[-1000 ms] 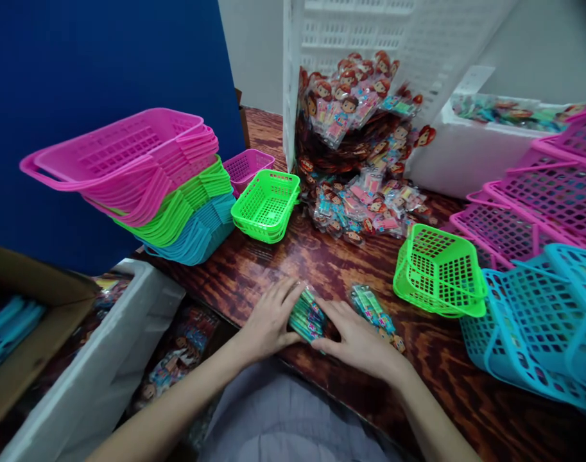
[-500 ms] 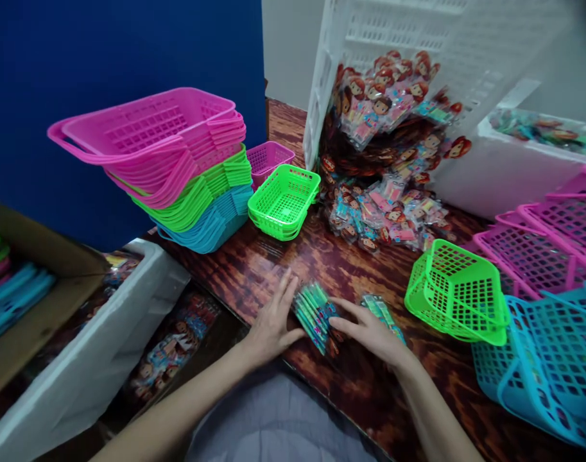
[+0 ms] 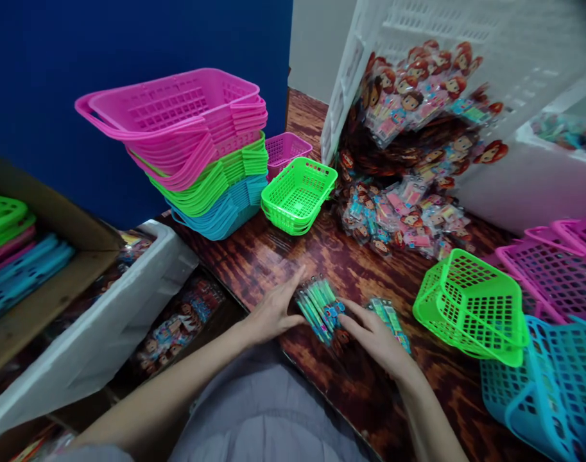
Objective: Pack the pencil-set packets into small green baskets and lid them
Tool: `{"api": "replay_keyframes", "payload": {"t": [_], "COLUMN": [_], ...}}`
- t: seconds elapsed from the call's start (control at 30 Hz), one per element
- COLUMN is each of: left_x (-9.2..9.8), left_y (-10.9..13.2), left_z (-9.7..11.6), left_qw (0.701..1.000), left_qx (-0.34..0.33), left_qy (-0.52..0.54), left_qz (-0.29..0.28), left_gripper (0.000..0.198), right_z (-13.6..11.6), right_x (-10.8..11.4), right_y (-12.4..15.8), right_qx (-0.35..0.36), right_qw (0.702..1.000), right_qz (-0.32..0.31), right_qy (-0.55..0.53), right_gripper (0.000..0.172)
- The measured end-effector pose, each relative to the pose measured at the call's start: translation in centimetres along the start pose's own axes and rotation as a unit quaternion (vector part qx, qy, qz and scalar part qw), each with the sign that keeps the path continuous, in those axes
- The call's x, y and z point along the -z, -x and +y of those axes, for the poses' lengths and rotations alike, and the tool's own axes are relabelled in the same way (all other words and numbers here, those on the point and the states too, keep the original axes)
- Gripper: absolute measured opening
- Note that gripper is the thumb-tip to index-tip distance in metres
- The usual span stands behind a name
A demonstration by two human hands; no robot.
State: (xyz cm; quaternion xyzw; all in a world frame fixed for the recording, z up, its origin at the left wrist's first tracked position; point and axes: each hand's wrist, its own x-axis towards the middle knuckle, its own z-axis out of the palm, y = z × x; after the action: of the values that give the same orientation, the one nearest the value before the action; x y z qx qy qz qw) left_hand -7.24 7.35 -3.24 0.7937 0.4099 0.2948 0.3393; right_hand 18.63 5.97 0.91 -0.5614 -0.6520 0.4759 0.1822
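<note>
A bundle of slim green pen-like sticks (image 3: 316,308) in clear wrappers lies on the dark wood-grain table between my hands. A small blue figure shows at its right edge. My left hand (image 3: 273,311) lies along the left side of the bundle, fingers stretched out and thumb apart, close to its near edge. From the right, my right hand (image 3: 372,333) reaches in with parted fingers, its fingertips touching the bundle by the blue figure. Another wrapped green pack (image 3: 387,317) rests just beyond the right hand, partly hidden by it.
Nested pink, green and blue baskets (image 3: 201,154) stand at back left, beside a green basket (image 3: 300,196). A white crate (image 3: 343,96) on its side spills wrapped doll-figure packs (image 3: 403,215). Another green basket (image 3: 470,305) and a blue basket (image 3: 557,378) stand right. A foam box (image 3: 95,333) sits left.
The view has shifted, so most things appear further right. My left hand has drawn slightly back from the bundle; my right hand stays at its right edge.
</note>
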Motion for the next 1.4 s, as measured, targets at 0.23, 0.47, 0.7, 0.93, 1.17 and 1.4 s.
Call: {"api": "replay_keyframes", "payload": {"t": [0.23,0.47,0.7,0.93,1.17,1.4], "left_x": [0.0,0.3,0.7,0.7,1.0,1.0], "left_y": [0.5,-0.2,-0.8,0.0,0.5,0.5], "left_z": [-0.3,0.2,0.4,0.1,0.2,0.1], "left_qw": [0.986,0.986,0.989,0.987,0.985,0.986], "left_qx": [-0.104,-0.123,-0.115,-0.125,-0.132,-0.125], "left_qy": [-0.115,-0.101,-0.095,-0.105,-0.114,-0.114], "left_qz": [0.056,0.041,-0.001,0.002,0.006,0.001], "left_gripper": [0.074,0.056,0.067,0.069,0.07,0.075], "right_z": [0.3,0.4,-0.9,-2.0,-1.3,-1.6], "right_x": [0.1,0.2,0.0,-0.5,-0.5,-0.5], "right_y": [-0.3,-0.7,0.1,0.3,0.4,0.5], "right_qx": [0.015,0.008,-0.043,-0.053,-0.039,-0.041], "right_qw": [0.999,1.0,0.998,0.997,0.998,0.998], "right_qz": [-0.006,-0.002,-0.002,-0.043,-0.044,-0.041], "right_qy": [0.03,-0.017,-0.037,-0.025,-0.033,-0.024], "right_gripper": [0.046,0.046,0.063,0.064,0.056,0.058]}}
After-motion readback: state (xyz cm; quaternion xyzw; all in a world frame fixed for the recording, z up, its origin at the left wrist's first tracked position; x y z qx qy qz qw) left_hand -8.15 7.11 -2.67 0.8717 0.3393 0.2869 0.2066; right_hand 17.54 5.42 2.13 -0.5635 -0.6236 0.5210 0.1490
